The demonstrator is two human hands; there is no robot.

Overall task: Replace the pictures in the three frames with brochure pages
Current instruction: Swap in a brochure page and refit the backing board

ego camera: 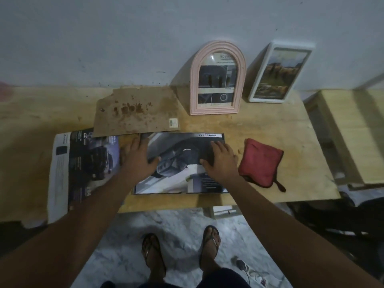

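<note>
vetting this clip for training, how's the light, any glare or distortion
Head view is dim and grainy, with soft detail; head view shows a small glare spot on the glass of the pink arched frame; head view's wide lens bows the edges of the table.

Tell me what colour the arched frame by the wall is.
The arched frame is pale pink; head view shows it.
</note>
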